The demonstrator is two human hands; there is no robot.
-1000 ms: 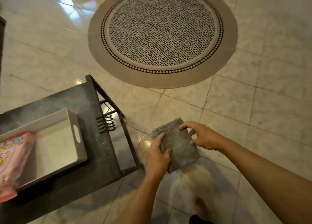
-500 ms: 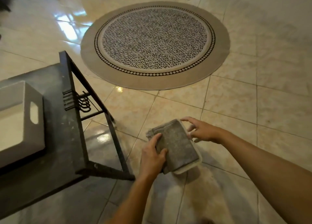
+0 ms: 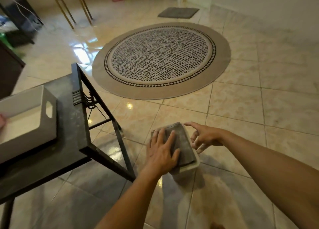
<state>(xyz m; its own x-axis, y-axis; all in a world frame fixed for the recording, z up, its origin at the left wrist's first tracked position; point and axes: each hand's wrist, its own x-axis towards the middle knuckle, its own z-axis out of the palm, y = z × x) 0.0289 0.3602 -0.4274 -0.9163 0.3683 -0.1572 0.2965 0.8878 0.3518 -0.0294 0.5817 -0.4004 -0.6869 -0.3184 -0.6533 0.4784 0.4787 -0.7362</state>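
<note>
Grey folded cloth [image 3: 183, 142] in pale container [image 3: 195, 165], left hand [image 3: 161, 154] flat on top, fingers straight, right hand [image 3: 207, 136] spread loose at right rim

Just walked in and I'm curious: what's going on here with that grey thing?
A person's left hand presses a folded grey cloth flat into a small white tub. The right hand is at the tub's right rim; whether it grips is unclear. Beside them stands a black table bearing a white bin.
</note>
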